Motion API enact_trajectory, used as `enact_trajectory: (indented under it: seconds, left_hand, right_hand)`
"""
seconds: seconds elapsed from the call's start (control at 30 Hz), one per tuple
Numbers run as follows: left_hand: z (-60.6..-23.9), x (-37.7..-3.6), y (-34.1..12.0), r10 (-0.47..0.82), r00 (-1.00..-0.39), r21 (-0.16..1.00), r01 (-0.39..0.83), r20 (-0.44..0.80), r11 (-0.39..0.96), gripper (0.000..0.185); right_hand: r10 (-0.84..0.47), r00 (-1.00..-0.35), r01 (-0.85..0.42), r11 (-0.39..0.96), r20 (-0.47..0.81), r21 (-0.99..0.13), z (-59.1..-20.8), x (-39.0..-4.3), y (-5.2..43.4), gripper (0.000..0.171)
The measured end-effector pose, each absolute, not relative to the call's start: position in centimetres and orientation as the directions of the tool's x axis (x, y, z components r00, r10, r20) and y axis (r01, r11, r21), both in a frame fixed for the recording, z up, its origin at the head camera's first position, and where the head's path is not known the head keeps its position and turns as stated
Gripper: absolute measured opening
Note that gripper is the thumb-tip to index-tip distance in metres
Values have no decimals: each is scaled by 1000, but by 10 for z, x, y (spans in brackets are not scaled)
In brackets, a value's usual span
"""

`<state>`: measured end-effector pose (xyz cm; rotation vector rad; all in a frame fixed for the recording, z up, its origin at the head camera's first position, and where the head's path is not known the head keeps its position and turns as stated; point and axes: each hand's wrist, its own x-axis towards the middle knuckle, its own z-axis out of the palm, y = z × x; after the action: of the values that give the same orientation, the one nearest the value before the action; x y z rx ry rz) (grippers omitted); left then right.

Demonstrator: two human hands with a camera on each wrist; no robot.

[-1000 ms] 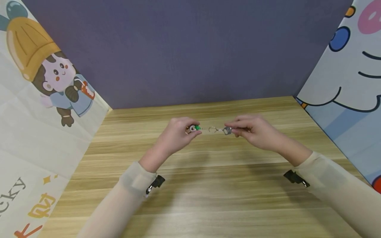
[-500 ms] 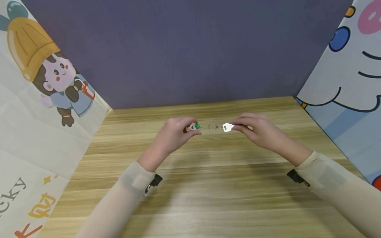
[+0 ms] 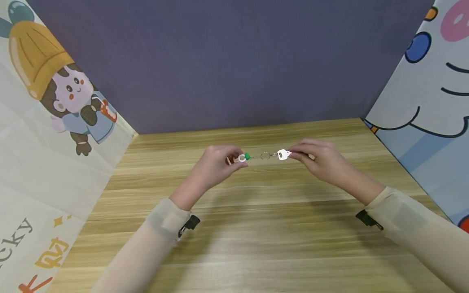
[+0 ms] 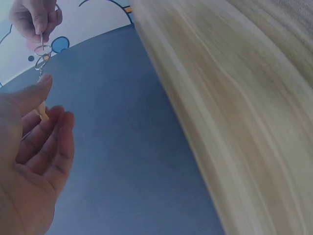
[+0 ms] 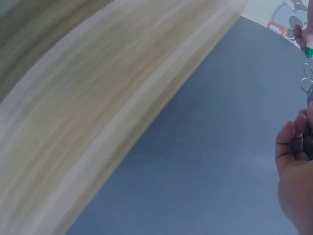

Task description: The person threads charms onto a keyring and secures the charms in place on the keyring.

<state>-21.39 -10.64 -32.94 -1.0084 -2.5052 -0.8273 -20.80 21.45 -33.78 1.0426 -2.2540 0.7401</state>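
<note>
Above the wooden table (image 3: pixel 256 244), both hands hold a small keychain stretched level between them. My left hand (image 3: pixel 216 165) pinches the end with a green and white charm (image 3: pixel 244 157). My right hand (image 3: pixel 318 158) pinches a silver key (image 3: pixel 283 154) at the other end. A thin metal ring and short chain (image 3: pixel 265 155) link the two. In the left wrist view my left hand (image 4: pixel 29 161) fills the lower left, and the far hand (image 4: pixel 36 19) dangles the ring (image 4: pixel 41 49). In the right wrist view, the right hand (image 5: pixel 296 181) shows at the right edge, below the ring (image 5: pixel 307 78).
A purple wall (image 3: pixel 227 61) closes the back of the table. Cartoon-printed panels stand on the left (image 3: pixel 55 122) and right (image 3: pixel 432 101). A black clip (image 3: pixel 190 224) sits at my left wrist and another black clip (image 3: pixel 368 219) at my right wrist.
Both hands have drifted slightly right and up with the keychain. The key turned in my right hand, from a dark face to a bright face.
</note>
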Motion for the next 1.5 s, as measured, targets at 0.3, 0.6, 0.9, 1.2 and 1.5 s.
enact_trajectory:
  seconds: [0.3, 0.6, 0.9, 1.2, 1.5]
  left_hand:
    - [-346, -220, -106, 489, -778, 494, 628, 394, 602, 20]
    - [-363, -225, -105, 475, -812, 518, 583, 338, 627, 22]
    - [-372, -228, -107, 430, -856, 652, 503, 286, 567, 23]
    - [-386, -232, -110, 450, -871, 697, 447, 196, 561, 22]
    - [-400, -230, -107, 487, -868, 714, 402, 98, 573, 20]
  right_hand:
    - [-458, -661, -721, 608, 595, -333, -355, -210, 219, 19]
    - [-469, -724, -681, 604, 506, -415, -375, -213, 221, 15]
    - [-472, -727, -684, 554, 499, -474, -385, -214, 224, 16]
    - [-489, -775, -626, 513, 400, -587, -394, -216, 224, 11]
    - [-466, -855, -476, 530, 227, -702, -415, -217, 223, 5]
